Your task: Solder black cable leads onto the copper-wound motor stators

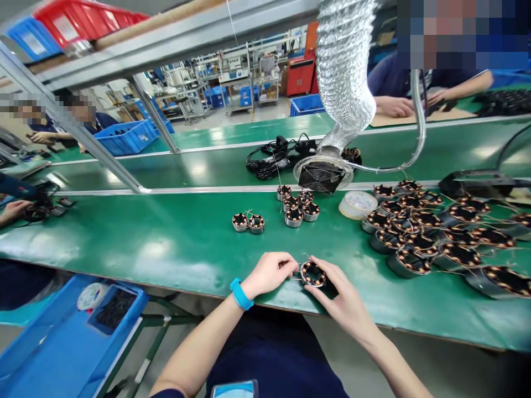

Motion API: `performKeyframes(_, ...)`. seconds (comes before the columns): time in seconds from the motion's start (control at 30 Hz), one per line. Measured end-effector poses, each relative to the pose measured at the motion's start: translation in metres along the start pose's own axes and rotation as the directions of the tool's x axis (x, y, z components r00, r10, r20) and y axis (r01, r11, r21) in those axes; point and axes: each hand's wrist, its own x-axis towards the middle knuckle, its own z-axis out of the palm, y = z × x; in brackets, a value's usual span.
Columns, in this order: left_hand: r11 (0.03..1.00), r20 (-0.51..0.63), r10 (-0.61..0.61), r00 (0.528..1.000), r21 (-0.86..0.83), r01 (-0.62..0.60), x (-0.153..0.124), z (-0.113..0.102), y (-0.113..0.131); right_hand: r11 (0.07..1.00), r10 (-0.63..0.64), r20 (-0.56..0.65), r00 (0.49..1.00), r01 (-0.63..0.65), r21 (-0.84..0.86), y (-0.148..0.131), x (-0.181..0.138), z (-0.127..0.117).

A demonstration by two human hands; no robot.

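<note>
A motor stator [313, 274] with copper windings sits near the front edge of the green bench. My right hand [338, 290] is closed around its right side, thumb below and fingers above. On the other side, my left hand [276, 272] pinches at the thin lead wires [296, 272] that come out of the stator. A blue band is on my left wrist. Farther back stand a pair of stators [248, 223] with their wires crossing, and a small cluster of stators [293, 213]. Many more stators [415, 235] are massed at the right.
A tape roll [358, 204] lies beside the massed stators. Above the bench hangs a foil duct [346, 66] ending in a fan grille [321, 178]. Black cables [269, 160] lie behind. A blue bin [50, 354] stands low at left. Co-workers sit across and at left.
</note>
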Motion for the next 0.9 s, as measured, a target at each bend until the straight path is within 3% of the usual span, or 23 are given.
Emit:
performKeyframes(0.13,0.946,-0.076,-0.06,0.995,-0.323,0.033,0.007,0.004,0.003,1.0,-0.005,0.001,1.0,0.005,0.023,0.0,0.006,0.004)
performKeyframes(0.23,0.898,-0.111,-0.116,0.987,-0.437,0.057,0.007,0.005,0.006,0.999,-0.006,-0.012,1.0,0.007,0.034,-0.001,0.014,0.008)
performKeyframes(0.37,0.901,-0.115,-0.198,0.973,-0.413,0.134,-0.005,-0.003,-0.004,1.0,-0.011,-0.027,1.0,0.011,0.018,-0.001,0.019,0.011)
performKeyframes(0.5,0.872,-0.042,-0.253,0.967,-0.443,0.209,-0.018,-0.006,-0.013,0.999,-0.032,-0.025,0.999,0.032,0.001,0.0,0.017,0.011)
performKeyframes(0.7,0.802,-0.041,-0.238,0.97,-0.572,0.172,-0.004,0.002,0.005,0.998,-0.066,-0.028,0.997,0.065,-0.009,0.0,0.018,0.01)
performKeyframes(0.9,0.861,-0.071,-0.255,0.964,-0.471,0.192,-0.013,0.003,0.003,0.999,-0.036,-0.018,0.999,0.036,-0.005,-0.006,0.018,0.008)
